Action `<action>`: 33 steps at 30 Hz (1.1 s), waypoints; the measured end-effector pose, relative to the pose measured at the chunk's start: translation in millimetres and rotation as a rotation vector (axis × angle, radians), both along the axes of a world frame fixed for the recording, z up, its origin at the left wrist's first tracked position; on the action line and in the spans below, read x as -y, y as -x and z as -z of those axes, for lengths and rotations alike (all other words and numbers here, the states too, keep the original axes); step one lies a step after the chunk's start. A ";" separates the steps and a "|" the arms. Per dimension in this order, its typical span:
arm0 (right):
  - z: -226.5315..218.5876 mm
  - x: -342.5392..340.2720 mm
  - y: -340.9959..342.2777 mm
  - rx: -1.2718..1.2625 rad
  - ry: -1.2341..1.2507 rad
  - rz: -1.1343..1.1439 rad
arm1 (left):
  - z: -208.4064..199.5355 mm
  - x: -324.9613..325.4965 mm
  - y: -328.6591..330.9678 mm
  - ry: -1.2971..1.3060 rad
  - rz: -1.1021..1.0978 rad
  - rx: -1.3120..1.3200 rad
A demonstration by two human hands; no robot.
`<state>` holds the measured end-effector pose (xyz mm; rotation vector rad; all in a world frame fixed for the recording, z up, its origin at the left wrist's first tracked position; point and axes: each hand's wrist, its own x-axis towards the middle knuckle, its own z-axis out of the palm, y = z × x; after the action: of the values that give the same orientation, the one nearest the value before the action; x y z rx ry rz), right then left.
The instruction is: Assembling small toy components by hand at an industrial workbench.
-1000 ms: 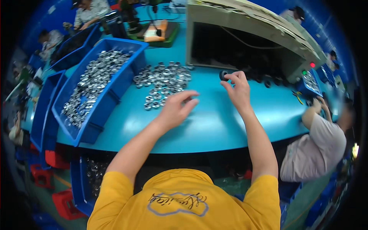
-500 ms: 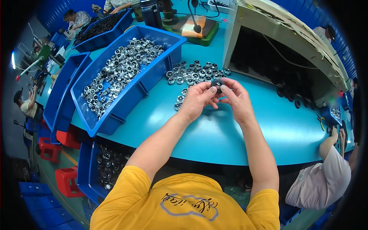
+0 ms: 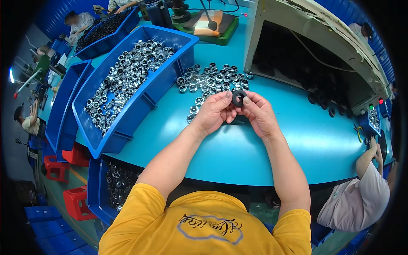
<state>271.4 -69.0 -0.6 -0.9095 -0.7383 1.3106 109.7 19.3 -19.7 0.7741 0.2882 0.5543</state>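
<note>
Evidently for easy reach, a long blue bin (image 3: pixel 170 78) heaped with silver metal parts (image 3: pixel 121 76) stands at the person's left; beside it, loose silver parts (image 3: pixel 212 80) lie spread on the turquoise table (image 3: pixel 212 161), probably so single ones can be picked out. Next comes the left hand (image 3: pixel 214 112), thumb and fingers clamped on the left edge of a black ring (image 3: pixel 235 97), held above the table just by the loose silver parts. The right hand (image 3: pixel 261 114) pinches the opposite edge, likely because a two-sided hold steadies the ring and lets it turn. Farther right, black round pieces (image 3: pixel 322 104) lie by the dark opening of a pale cabinet (image 3: pixel 252 42), perhaps to stay apart from the silver ones
</note>
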 end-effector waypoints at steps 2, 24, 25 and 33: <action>1.8 -1.9 -0.5 0.005 -0.002 -0.002 | 1.4 -0.3 -0.7 0.012 0.002 0.007; 10.1 -4.2 3.1 1.317 0.019 0.230 | -5.3 -2.5 -2.3 -0.042 -0.038 0.076; 9.2 -3.5 1.2 1.199 0.039 0.255 | -3.5 -4.3 -1.4 -0.041 -0.037 0.092; -2.3 -1.6 -4.8 0.121 -0.032 0.252 | 1.5 -9.9 1.2 -0.025 -0.037 0.123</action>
<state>276.2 -67.4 1.6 -1.0273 -0.7101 1.0266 108.5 29.2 -21.1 0.7569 0.1825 0.6391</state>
